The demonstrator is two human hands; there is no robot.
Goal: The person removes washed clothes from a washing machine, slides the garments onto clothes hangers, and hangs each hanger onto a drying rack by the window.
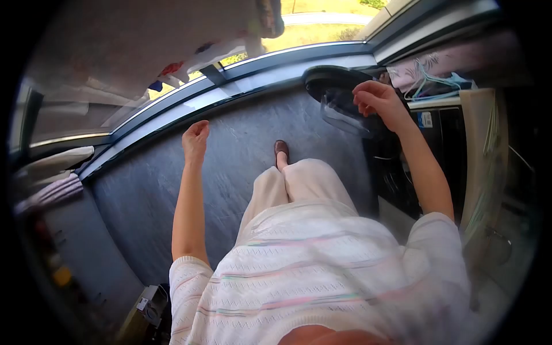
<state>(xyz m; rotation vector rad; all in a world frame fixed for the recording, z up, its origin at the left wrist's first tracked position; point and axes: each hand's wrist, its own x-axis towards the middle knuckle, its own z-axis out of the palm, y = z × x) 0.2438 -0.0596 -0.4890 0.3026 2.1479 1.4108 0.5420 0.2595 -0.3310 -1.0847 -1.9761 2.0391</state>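
Note:
My left hand (196, 140) is raised over the dark floor, out to the left of my legs. Its fingers are curled in, and nothing shows in them. My right hand (379, 103) hangs in front of a round black door with a clear bulging window (339, 115), which looks like an open washing machine door. The fingers of that hand are loosely bent and a little apart, with nothing visible between them. Whether they touch the door I cannot tell. The black machine (440, 149) stands beside my right forearm.
Light blue hangers (440, 80) lie on top of the machine by a pink patterned cloth (425, 66). Laundry (172, 69) hangs before the windows ahead. A grey cabinet (86, 230) with a striped folded cloth (52, 192) stands to the left. My shoe (282, 148) is on the dark floor (230, 138).

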